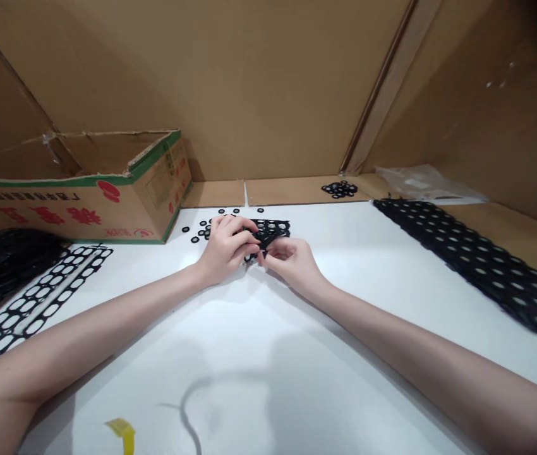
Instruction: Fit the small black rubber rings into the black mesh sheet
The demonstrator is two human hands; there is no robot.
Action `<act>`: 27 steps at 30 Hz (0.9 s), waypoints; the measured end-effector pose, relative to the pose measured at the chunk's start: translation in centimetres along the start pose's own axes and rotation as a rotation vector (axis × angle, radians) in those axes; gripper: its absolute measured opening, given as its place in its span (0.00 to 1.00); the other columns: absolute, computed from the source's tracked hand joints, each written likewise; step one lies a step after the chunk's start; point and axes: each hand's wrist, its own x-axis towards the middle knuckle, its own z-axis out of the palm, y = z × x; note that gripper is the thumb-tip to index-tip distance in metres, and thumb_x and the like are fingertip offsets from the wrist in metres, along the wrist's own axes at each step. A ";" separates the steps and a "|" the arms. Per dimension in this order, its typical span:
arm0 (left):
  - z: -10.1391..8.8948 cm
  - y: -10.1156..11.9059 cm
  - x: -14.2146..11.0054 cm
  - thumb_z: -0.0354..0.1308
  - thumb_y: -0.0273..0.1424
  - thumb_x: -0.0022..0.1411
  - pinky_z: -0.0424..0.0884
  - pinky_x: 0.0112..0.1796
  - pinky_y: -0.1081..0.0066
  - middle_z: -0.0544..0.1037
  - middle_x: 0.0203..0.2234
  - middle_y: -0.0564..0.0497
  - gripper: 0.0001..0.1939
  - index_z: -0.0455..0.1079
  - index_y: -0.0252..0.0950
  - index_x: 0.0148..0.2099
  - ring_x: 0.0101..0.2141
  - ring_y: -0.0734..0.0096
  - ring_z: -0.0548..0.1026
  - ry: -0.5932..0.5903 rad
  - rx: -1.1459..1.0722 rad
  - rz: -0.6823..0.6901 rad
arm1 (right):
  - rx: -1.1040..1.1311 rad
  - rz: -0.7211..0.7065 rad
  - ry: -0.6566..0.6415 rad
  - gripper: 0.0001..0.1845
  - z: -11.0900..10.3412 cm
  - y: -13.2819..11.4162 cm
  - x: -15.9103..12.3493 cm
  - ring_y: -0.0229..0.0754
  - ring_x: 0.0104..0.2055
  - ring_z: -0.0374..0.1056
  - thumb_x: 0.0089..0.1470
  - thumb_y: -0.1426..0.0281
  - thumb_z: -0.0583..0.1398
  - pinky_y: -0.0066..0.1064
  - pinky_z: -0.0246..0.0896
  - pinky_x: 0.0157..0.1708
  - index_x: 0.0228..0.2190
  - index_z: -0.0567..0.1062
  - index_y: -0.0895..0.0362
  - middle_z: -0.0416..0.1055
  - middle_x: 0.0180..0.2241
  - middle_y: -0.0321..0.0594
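Near the middle of the white table lies a small black sheet with rows of holes (275, 225). My left hand (229, 246) rests at its left side, fingers bent together on the sheet's near edge. From the right, my right hand (293, 260) pinches that same near edge, thumb and forefinger closed on it. The two sets of fingertips almost meet, and they hide part of the sheet. Several small black rings (195, 239) are scattered to the left of and behind my left hand.
A cardboard box (155, 196) stands at back left, with a black bundle (7, 272) and a holed black strip (55, 284) before it. A long holed strip (477, 265) lies at right. Behind are a ring pile (339, 189) and a plastic bag (427, 181). Yellow tape (124, 433) lies near.
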 end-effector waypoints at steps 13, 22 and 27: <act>-0.4 0.2 0.0 0.50 0.34 0.67 0.52 0.47 0.57 0.77 0.36 0.49 0.11 0.69 0.36 0.35 0.39 0.65 0.71 -0.050 0.026 0.001 | -0.028 -0.010 0.029 0.07 0.0 -0.2 -0.2 0.37 0.24 0.64 0.38 0.68 0.62 0.28 0.59 0.26 0.19 0.72 0.60 0.71 0.20 0.38; -0.1 0.1 0.1 0.49 0.28 0.66 0.52 0.45 0.59 0.76 0.33 0.51 0.12 0.67 0.35 0.30 0.38 0.67 0.70 -0.047 -0.057 -0.131 | 0.022 -0.037 -0.005 0.04 0.1 -0.1 -0.2 0.36 0.25 0.64 0.38 0.71 0.62 0.28 0.60 0.28 0.21 0.72 0.59 0.70 0.21 0.36; -0.1 -0.8 0.2 0.51 0.28 0.64 0.58 0.41 0.62 0.75 0.32 0.50 0.10 0.68 0.35 0.29 0.37 0.66 0.72 0.111 -0.168 -0.301 | 0.019 -0.045 -0.025 0.05 0.0 -0.1 -0.3 0.37 0.25 0.65 0.41 0.70 0.61 0.29 0.60 0.29 0.21 0.72 0.60 0.71 0.21 0.37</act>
